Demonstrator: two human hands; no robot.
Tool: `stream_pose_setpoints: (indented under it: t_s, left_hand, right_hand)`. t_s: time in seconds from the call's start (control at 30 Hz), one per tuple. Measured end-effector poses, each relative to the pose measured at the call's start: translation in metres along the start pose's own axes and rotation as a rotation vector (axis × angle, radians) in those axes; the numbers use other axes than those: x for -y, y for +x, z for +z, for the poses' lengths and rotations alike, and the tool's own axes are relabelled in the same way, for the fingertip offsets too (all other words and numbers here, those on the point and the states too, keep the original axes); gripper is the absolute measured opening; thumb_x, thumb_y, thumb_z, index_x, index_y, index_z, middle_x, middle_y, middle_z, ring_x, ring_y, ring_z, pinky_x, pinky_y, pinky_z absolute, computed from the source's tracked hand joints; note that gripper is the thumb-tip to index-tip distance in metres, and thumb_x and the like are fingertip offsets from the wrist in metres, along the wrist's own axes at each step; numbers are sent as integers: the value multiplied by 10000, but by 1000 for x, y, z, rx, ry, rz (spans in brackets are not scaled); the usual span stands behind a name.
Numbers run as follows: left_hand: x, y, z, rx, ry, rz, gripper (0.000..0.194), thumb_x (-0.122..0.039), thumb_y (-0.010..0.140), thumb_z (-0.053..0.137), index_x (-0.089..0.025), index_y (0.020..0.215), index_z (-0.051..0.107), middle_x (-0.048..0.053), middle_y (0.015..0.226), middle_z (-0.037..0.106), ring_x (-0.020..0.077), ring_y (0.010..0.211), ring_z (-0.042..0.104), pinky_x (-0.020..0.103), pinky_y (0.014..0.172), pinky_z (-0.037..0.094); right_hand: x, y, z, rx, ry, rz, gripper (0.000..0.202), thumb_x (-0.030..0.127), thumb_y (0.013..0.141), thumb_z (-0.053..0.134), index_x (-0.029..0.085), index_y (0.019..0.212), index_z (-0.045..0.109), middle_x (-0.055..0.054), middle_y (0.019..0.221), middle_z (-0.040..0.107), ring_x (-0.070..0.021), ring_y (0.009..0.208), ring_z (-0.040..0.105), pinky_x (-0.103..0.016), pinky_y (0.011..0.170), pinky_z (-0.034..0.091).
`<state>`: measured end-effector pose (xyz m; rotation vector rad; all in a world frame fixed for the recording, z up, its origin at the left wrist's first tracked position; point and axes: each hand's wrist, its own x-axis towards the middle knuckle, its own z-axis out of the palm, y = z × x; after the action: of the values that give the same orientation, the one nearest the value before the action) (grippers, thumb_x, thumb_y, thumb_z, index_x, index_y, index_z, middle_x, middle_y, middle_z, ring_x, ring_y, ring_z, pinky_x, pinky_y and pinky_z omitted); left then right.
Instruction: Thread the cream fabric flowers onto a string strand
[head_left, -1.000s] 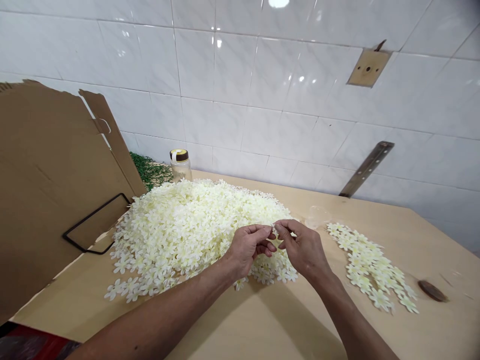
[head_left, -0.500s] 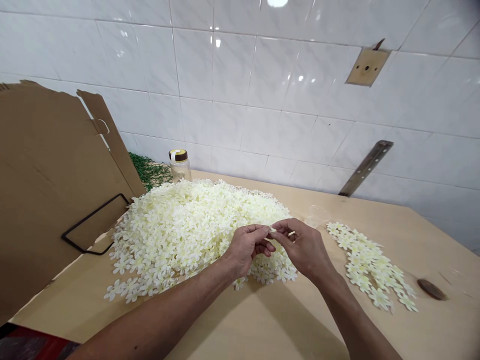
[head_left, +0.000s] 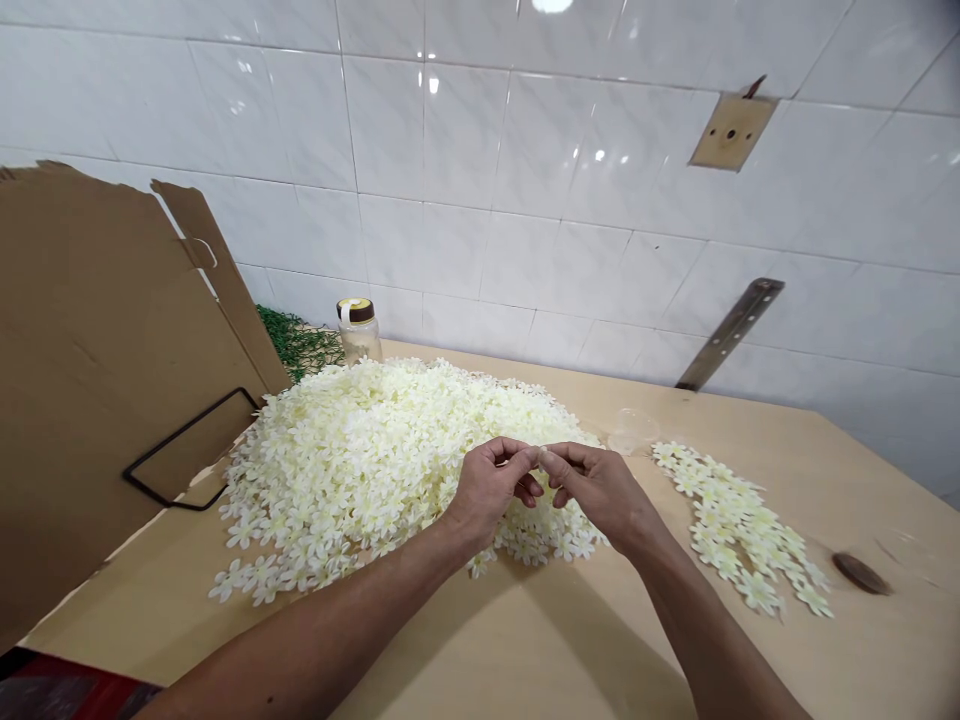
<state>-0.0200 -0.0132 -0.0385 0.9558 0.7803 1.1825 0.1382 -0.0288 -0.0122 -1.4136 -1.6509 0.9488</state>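
Fingertip to fingertip, my left hand [head_left: 495,490] and my right hand [head_left: 596,492] meet in front of a big heap of cream-white artificial flowers [head_left: 360,450]. Both hands are closed in a pinch of thumb and forefinger. Whatever lies between the tips is too small and too covered to name. The other fingers of each hand curl inward below. To the right of my right hand, a smaller strip of the same flowers [head_left: 739,530] is spread on the table.
A cardboard box [head_left: 112,380] stands at the left with a black wire frame [head_left: 169,445] against it. Behind the heap are a lidded clear jar [head_left: 360,330] and green netting [head_left: 300,345]. A dark round object [head_left: 861,573] and a metal bracket [head_left: 731,335] are at the right.
My right hand has shifted slightly, its fingers closing in more against the left fingertips. The pale bit that showed between them is now mostly covered. The heap and strip look the same.
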Motion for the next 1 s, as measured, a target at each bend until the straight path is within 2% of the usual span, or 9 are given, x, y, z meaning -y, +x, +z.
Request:
stream_pose_setpoints:
  t_s: [0.17,0.4,0.57,0.7,0.83,1.0]
  left_hand:
    - [-2,-1,2,-23,2,22,288,-372,726,763,-135,760,604,9,617,586,130,501,586,241,459,464]
    - [-4,-1,0,-18,-60,-1,333,-450,740,730,-148,771,593,28,776,621,111,495,590,242,442,454]
    - [-5,-1,0,-2,-76,-49,335,-445,737,734,-143,743,589,32,756,615,111,498,590,238,454,444]
    - [-4,0,-1,4,-83,-73,322,-436,751,724,-142,750,593,40,772,621,119,510,600,240,459,443]
    - [-3,0,-2,23,-87,-87,348,-463,748,730,-140,765,600,56,793,640,120,522,609,233,466,443]
    - [-3,-1,-2,96,-88,-93,359,-475,760,726,-136,808,618,74,854,650,131,550,624,253,485,481]
  right_hand:
    - [-1,0,3,-98,5,22,409,569,787,669,172,854,738,-1,610,614,-134,488,553,-249,471,428]
    - [-2,-2,2,-120,-32,13,420,586,803,636,175,724,671,17,495,542,-132,443,520,-236,434,400]
    - [-3,-1,3,-43,84,26,494,636,834,570,177,653,591,7,551,544,-124,457,529,-244,472,451]
    - [-3,1,2,10,209,17,477,611,851,578,164,689,614,-11,643,596,-136,524,591,-276,565,511]
    - [-3,0,2,-18,200,22,485,613,841,594,161,670,625,-10,601,594,-144,519,595,-284,559,514]
    - [0,-1,3,-93,44,49,539,662,859,523,173,648,607,-16,584,616,-160,497,626,-265,521,482]
